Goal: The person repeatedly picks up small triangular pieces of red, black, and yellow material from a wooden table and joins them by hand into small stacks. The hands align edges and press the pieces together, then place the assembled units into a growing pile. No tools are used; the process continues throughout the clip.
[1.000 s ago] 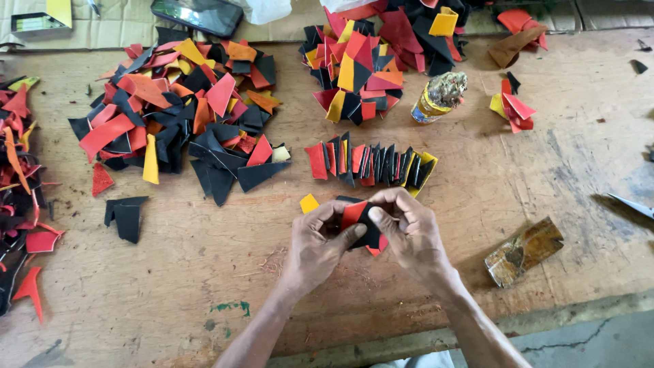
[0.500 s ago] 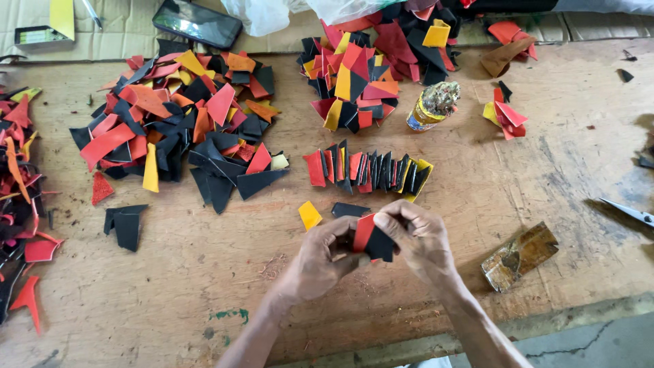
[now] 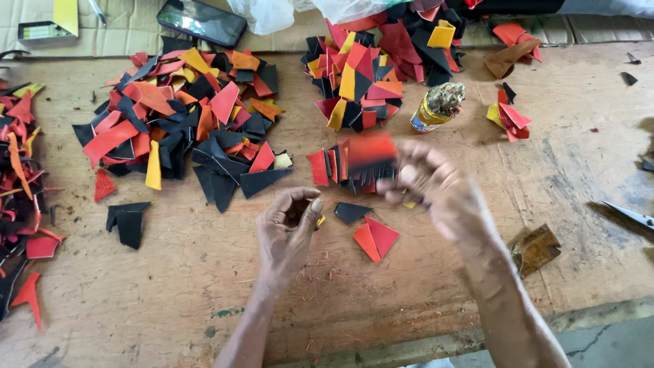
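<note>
My right hand point(image 3: 436, 191) is blurred with motion and pinches a red leather piece point(image 3: 371, 150) just above a row of red, black and orange pieces point(image 3: 327, 167) standing on edge on the wooden table point(image 3: 170, 300). My left hand point(image 3: 293, 221) rests on the table to the left with its fingers loosely curled and nothing in it. A small yellow piece point(image 3: 320, 221) peeks out beside its thumb. In front of my hands lie a black triangle point(image 3: 352, 212) and two red and orange triangles point(image 3: 376, 238).
Big piles of cut pieces lie at the back left point(image 3: 184, 116), back centre point(image 3: 368, 68) and left edge point(image 3: 20, 170). A glue bottle point(image 3: 436, 109) stands behind the row. Also here: a phone point(image 3: 202, 22), scissors point(image 3: 630, 215), a brown scrap point(image 3: 535, 249), a lone black piece point(image 3: 126, 221).
My hands have come apart. The right hand moved up and away with a red piece toward the row; the left hand stayed low, and black and red triangles now lie on the table.
</note>
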